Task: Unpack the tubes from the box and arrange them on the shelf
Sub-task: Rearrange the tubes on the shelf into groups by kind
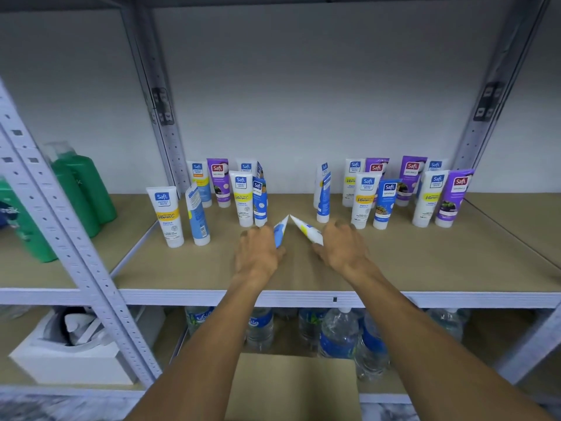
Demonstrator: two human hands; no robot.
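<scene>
Both my hands reach over the tan shelf board (425, 262), each with a tube. My left hand (258, 253) grips a blue and white tube (280, 230) that tilts up to the right. My right hand (343, 247) grips a white and yellow tube (306, 230) that tilts up to the left. The two tube tips nearly meet in the gap between two groups of upright tubes: a left group (241, 199) and a right group (367, 199), white, blue and purple. The cardboard box (293, 387) sits below, between my forearms.
Green bottles (82, 192) stand on the neighbouring shelf at left. Grey perforated uprights (76, 238) frame the bay. Water bottles (337, 335) fill the shelf underneath, and a white box (69, 363) sits at lower left. Bare board lies in front of the tubes.
</scene>
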